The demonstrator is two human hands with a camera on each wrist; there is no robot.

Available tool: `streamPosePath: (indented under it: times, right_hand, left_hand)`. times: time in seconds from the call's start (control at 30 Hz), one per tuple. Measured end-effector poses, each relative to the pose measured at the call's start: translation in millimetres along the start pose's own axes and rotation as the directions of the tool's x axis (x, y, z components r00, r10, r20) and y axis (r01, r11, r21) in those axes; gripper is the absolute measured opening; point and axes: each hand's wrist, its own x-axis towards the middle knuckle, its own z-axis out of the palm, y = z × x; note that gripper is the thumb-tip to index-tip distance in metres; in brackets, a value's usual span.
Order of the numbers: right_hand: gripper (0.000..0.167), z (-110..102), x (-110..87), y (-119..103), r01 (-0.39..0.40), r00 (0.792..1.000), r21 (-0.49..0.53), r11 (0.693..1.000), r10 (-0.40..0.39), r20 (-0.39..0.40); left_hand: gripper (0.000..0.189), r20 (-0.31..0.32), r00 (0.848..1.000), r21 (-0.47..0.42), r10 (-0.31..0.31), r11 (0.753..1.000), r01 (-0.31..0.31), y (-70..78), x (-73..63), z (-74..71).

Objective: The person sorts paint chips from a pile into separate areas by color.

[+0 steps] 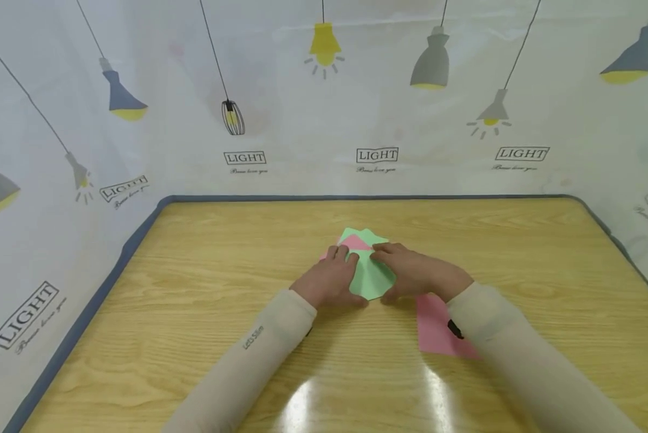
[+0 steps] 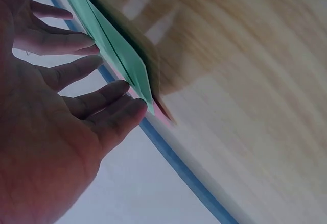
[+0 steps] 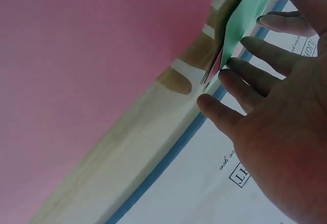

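Note:
A folded light-green paper (image 1: pixel 373 278) lies on the table between the two hands, with a pink paper triangle (image 1: pixel 354 242) showing across its upper part. On its left side the left hand (image 1: pixel 328 281) rests fingertips on the paper, thumb low by the bottom edge. From the right, the right hand (image 1: pixel 414 270) touches the other side with outstretched fingers. Both wrist views show the green paper (image 2: pixel 120 50) edge-on, slightly raised in layers, with pink beneath; fingers of the right hand (image 3: pixel 276 96) spread along it. The palms hide parts of the folds.
A flat pink sheet (image 1: pixel 437 334) lies under the right forearm, partly covered by the sleeve. The wooden table (image 1: pixel 221 258) has a blue edge (image 1: pixel 356 197) at the back, and a white wall covering printed with lamps (image 1: pixel 302 120) rises behind and at both sides.

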Motion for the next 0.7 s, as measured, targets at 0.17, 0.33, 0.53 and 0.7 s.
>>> streamPosePath:
  times: [0.17, 0.33, 0.53, 0.7]
  right_hand:
    - [0.081, 0.9, 1.6, 2.9, 0.014, 1.000, 0.020, 1.000, -0.014, -0.015]
    - [0.077, 2.9, 4.2, 6.7, 0.023, 0.999, 0.011, 1.000, -0.022, -0.035]
    - [0.074, 5.7, 3.4, 7.1, 0.042, 0.995, -0.032, 0.999, -0.045, -0.087]
    - [0.073, 6.9, 2.2, 3.7, 0.053, 0.993, -0.123, 0.991, -0.065, -0.097]
  left_hand:
    - [0.080, -0.018, 1.000, -0.008, 0.021, 1.000, -0.021, -0.3, 0.5, 0.9]
    - [0.075, -0.043, 0.998, 0.011, 0.035, 0.999, -0.034, -2.1, 2.3, 3.2]
    - [0.072, -0.066, 0.996, 0.008, 0.055, 0.999, -0.054, -2.6, 2.5, 6.2]
    - [0.073, -0.107, 0.991, 0.049, 0.079, 0.996, -0.074, -2.6, 1.3, 7.8]
